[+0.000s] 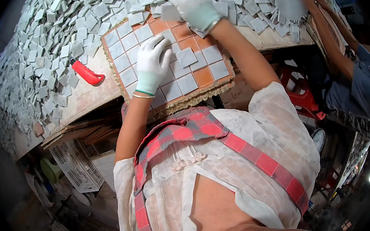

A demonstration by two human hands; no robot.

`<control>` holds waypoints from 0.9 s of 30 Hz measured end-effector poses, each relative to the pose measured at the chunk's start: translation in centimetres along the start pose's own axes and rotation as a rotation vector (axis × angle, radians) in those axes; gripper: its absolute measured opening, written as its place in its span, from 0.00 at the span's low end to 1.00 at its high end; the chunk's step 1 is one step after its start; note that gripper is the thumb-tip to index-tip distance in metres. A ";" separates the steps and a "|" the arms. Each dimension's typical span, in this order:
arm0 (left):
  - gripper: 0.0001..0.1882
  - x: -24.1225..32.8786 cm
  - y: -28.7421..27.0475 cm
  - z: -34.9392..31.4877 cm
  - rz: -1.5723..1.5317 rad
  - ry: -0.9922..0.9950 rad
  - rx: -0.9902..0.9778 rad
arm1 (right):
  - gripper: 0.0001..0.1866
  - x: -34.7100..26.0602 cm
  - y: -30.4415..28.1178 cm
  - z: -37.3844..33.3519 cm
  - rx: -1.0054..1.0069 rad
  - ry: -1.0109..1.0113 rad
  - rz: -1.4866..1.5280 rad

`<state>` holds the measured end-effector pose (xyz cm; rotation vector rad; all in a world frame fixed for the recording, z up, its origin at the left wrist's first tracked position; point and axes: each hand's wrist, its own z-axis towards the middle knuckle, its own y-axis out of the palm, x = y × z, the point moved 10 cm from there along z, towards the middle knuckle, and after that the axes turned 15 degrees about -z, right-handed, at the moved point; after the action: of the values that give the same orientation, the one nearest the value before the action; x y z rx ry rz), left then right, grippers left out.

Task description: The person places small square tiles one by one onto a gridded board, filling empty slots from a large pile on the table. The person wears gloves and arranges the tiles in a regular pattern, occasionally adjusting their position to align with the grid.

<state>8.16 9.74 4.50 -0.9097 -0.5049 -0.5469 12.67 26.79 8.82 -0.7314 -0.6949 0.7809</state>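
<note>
A square orange tray [202,76] with a grid of cells lies in front of me, many cells filled with pale grey square tiles. My left hand [150,65], in a white glove, rests over the middle of the grid. Its fingers are bent and spread apart from the thumb, with nothing visible between them. One loose tile [185,57] sits askew on top of the others, right of that hand. At the tray's far edge my gloved right hand [194,8] is closed on a blurred pale tile [170,12]; its fingertips are partly hidden.
Heaps of loose tiles [44,62] cover the table behind and to the left. A red-handled cutter [88,74] lies left of the tray. Another person's arm [330,37] reaches in at the right, near a red stool [299,92]. A white crate [77,164] stands below the table.
</note>
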 end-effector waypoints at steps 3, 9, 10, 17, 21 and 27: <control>0.23 3.7 0.9 -0.1 -0.043 -0.021 -0.046 | 0.06 1.6 1.1 -5.0 -0.287 -0.013 0.298; 0.23 5.3 2.7 -1.8 -0.105 -0.010 -0.228 | 0.06 -0.4 -0.9 -9.1 -0.246 0.041 0.507; 0.22 5.5 2.2 -2.4 -0.134 -0.008 -0.273 | 0.06 -0.5 -1.1 -9.8 -0.234 0.031 0.540; 0.16 4.4 1.8 -0.8 -0.125 -0.033 -0.229 | 0.09 2.6 -2.2 -11.2 -0.267 0.202 0.725; 0.23 4.4 3.5 2.0 -0.014 0.008 -0.123 | 0.18 6.2 -2.6 -11.3 -0.331 0.431 0.514; 0.23 3.3 5.9 2.0 0.100 0.170 -0.181 | 0.29 4.7 -0.6 -11.9 -0.290 0.213 0.453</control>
<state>14.05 13.59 4.11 -1.0449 -0.2578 -0.5798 24.51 26.57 4.01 -1.2442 -0.4558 1.0053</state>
